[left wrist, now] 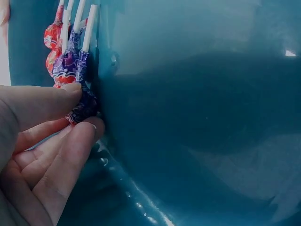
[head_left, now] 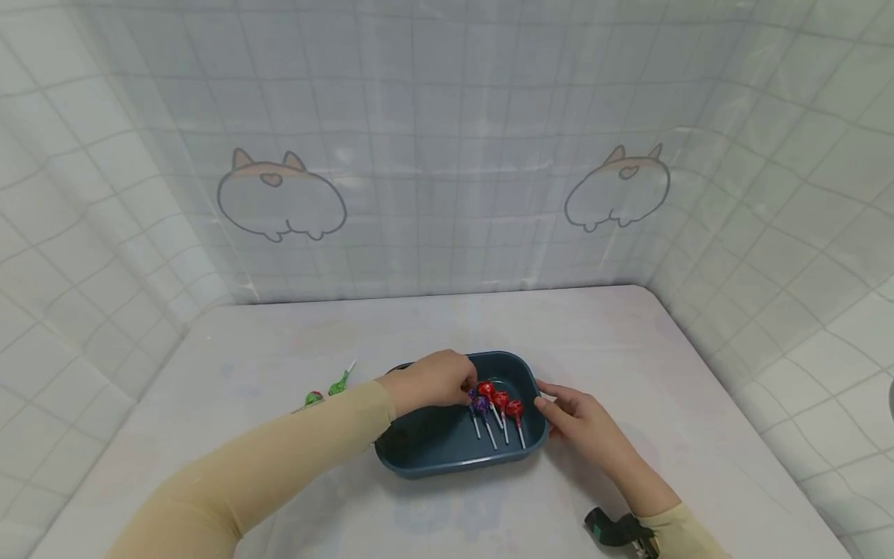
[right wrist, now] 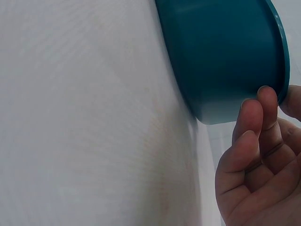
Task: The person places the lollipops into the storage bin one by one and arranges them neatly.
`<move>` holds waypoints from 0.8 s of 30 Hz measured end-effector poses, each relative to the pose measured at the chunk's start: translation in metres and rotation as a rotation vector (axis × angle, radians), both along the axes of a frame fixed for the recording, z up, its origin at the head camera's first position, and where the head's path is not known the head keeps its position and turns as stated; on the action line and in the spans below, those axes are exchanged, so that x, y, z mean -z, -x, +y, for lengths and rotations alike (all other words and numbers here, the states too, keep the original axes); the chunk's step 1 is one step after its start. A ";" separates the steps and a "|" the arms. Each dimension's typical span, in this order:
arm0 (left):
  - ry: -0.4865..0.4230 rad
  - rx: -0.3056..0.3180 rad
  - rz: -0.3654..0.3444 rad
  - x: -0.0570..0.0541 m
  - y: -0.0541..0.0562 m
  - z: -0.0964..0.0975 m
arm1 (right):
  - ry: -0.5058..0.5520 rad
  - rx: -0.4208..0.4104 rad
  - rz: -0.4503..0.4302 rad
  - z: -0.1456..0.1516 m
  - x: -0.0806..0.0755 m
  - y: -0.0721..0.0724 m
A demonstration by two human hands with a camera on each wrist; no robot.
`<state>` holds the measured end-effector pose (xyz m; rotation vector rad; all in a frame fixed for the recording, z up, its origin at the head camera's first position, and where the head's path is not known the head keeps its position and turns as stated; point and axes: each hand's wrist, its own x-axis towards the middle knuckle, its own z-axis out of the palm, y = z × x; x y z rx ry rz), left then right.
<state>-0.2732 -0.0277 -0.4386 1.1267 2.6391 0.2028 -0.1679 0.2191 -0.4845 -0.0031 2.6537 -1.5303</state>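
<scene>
A dark teal tray (head_left: 440, 467) rests on the table. My left hand (head_left: 440, 378) reaches into it and pinches a purple-wrapped lollipop (left wrist: 86, 106) by its candy head between thumb and fingers. Beside that lies another purple lollipop (head_left: 482, 404), its stick toward me. Three red lollipops (head_left: 515, 409) lie to the right in the same row, their sticks also pointing my way. With thumb and fingers my right hand (head_left: 574, 415) grips the tray's right end at the rim; in the right wrist view the fingertips (right wrist: 267, 96) press its outer wall.
To the left of the tray, two green-wrapped lollipops (head_left: 338, 383) lie on the table (head_left: 265, 341), one partly behind the left sleeve (head_left: 307, 442). A black strapped device (head_left: 618, 529) sits at the right wrist. Tile-patterned curtains (head_left: 447, 155) enclose the table's back and sides.
</scene>
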 end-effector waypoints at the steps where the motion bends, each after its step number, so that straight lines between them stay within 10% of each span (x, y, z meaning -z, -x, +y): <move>1: -0.002 0.000 0.000 0.000 0.000 0.000 | 0.001 0.003 -0.002 0.000 0.000 0.000; 13: 0.000 -0.010 0.011 -0.003 -0.001 -0.004 | 0.001 0.005 0.002 0.000 0.001 0.000; 24: -0.128 -0.067 -0.043 -0.032 0.001 -0.027 | -0.001 0.019 -0.010 0.000 0.002 0.000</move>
